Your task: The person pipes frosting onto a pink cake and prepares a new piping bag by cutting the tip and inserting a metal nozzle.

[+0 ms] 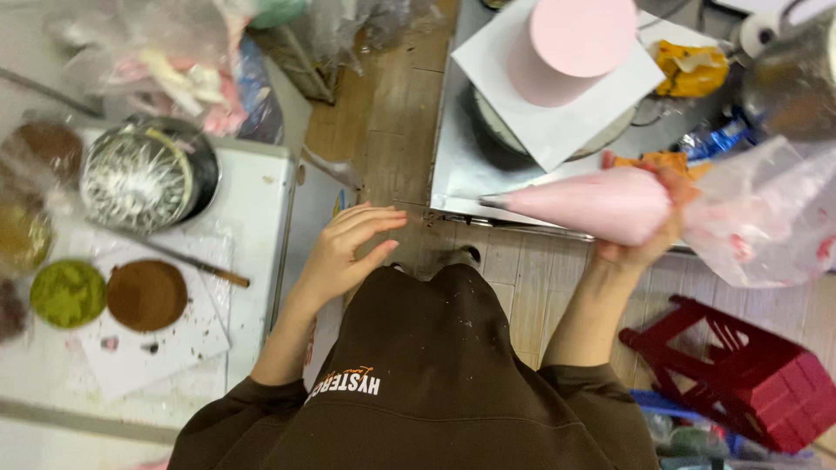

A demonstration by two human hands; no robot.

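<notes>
Two hands are in view. The right hand (649, 228) grips a filled pink piping bag (601, 204) at its twisted end, nozzle pointing left over the edge of the metal table (457, 165). The left hand (347, 248) is empty, fingers loosely extended above the floor. A pink cake (570, 48) stands on a white board (514, 83), near the bag
</notes>
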